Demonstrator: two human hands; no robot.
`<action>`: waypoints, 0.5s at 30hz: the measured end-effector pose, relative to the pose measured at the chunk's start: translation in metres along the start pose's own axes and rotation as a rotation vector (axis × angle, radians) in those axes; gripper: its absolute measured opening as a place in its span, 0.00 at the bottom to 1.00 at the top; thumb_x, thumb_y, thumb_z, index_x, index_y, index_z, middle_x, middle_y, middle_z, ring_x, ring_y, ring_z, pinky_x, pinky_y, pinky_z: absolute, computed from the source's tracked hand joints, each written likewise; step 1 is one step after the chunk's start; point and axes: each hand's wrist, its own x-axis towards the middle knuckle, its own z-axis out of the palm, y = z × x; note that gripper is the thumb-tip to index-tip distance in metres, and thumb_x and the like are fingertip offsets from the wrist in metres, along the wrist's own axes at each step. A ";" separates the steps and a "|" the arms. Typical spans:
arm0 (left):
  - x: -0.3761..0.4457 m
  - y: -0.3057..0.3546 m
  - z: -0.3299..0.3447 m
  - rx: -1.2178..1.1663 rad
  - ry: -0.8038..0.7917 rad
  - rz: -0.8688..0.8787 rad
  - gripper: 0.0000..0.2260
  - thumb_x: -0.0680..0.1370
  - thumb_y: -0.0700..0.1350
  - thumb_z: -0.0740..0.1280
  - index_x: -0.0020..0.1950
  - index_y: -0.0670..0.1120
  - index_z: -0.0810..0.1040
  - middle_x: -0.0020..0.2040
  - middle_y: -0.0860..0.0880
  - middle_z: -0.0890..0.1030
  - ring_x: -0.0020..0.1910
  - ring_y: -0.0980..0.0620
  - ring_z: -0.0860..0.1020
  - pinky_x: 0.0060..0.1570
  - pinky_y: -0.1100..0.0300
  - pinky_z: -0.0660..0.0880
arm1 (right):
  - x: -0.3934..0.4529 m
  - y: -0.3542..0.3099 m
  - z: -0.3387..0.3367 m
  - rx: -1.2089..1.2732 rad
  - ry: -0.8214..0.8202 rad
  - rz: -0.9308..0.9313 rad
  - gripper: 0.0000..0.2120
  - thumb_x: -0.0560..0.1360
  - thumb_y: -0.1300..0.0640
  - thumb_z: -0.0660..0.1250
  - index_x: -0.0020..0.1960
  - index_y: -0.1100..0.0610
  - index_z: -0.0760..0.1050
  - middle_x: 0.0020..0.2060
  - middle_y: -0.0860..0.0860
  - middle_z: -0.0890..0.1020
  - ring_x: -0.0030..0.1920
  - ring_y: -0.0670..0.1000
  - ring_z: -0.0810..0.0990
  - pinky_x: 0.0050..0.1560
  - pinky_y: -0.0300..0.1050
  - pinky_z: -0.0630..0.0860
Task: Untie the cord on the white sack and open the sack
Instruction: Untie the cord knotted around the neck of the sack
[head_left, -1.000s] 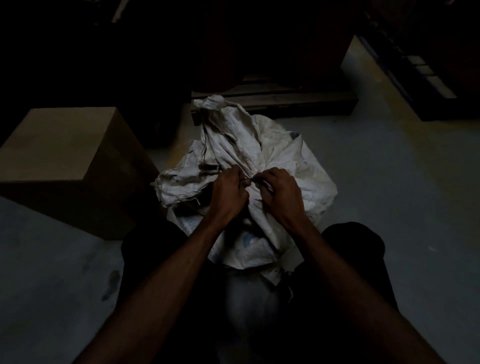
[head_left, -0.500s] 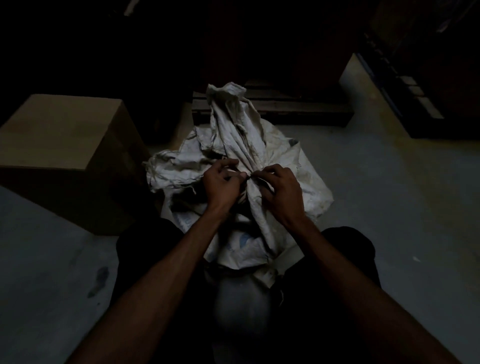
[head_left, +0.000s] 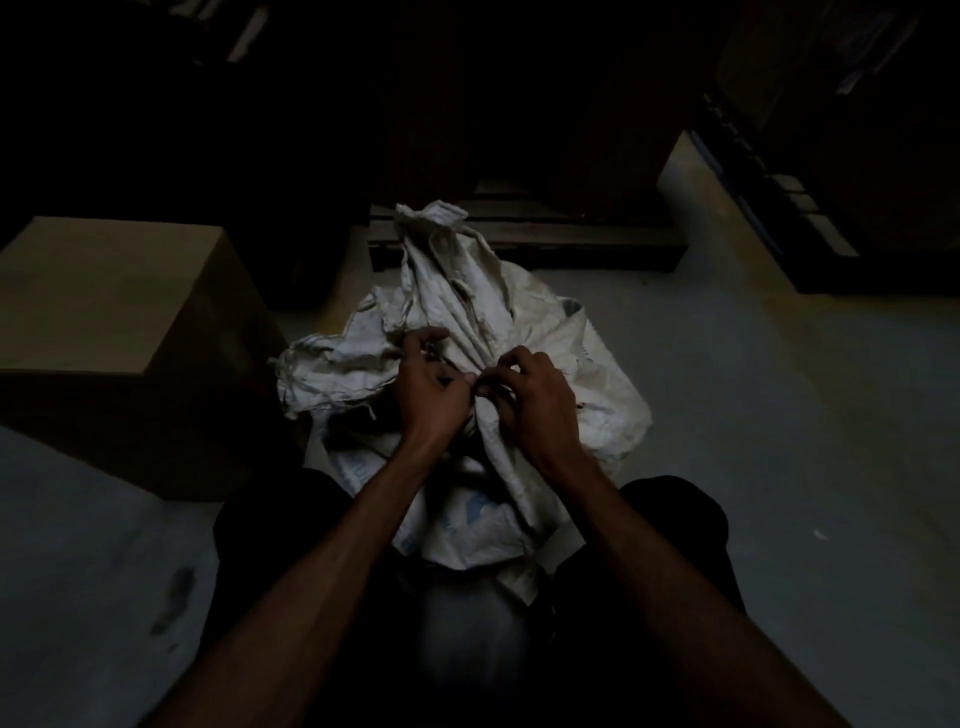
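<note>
Both hands: my left hand (head_left: 431, 387) and right hand (head_left: 537, 400) meet at the sack (head_left: 519, 332) neck.
Fingers: pinching the cord (head_left: 480, 385) to loosen it.

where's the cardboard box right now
In the head view the cardboard box sits on the floor at left, just left of the white sack.

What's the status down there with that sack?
Left hand and right hand pinching at the tied neck of the crumpled white woven sack. Sack not yet open. Cord barely visible in the dim light. Brown cardboard box alongside, not obstructing.
</note>
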 end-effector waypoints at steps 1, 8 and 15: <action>-0.001 0.002 -0.001 -0.016 0.000 -0.017 0.23 0.69 0.30 0.72 0.60 0.46 0.72 0.39 0.45 0.80 0.35 0.52 0.80 0.38 0.55 0.78 | 0.000 0.001 0.000 0.014 0.005 -0.003 0.04 0.75 0.51 0.70 0.47 0.48 0.83 0.47 0.48 0.78 0.46 0.53 0.76 0.40 0.51 0.75; -0.001 0.003 -0.006 -0.114 0.022 -0.149 0.19 0.69 0.28 0.70 0.54 0.46 0.73 0.34 0.48 0.79 0.29 0.57 0.79 0.34 0.58 0.78 | -0.001 0.001 0.000 -0.014 -0.002 -0.064 0.03 0.73 0.55 0.73 0.47 0.50 0.83 0.46 0.48 0.79 0.45 0.54 0.77 0.35 0.48 0.74; 0.000 0.004 -0.001 -0.198 0.065 -0.228 0.19 0.69 0.29 0.73 0.56 0.42 0.77 0.42 0.48 0.82 0.38 0.53 0.81 0.36 0.60 0.81 | 0.000 0.003 0.002 -0.064 0.076 -0.065 0.02 0.74 0.58 0.72 0.46 0.53 0.80 0.44 0.51 0.77 0.44 0.53 0.74 0.38 0.46 0.67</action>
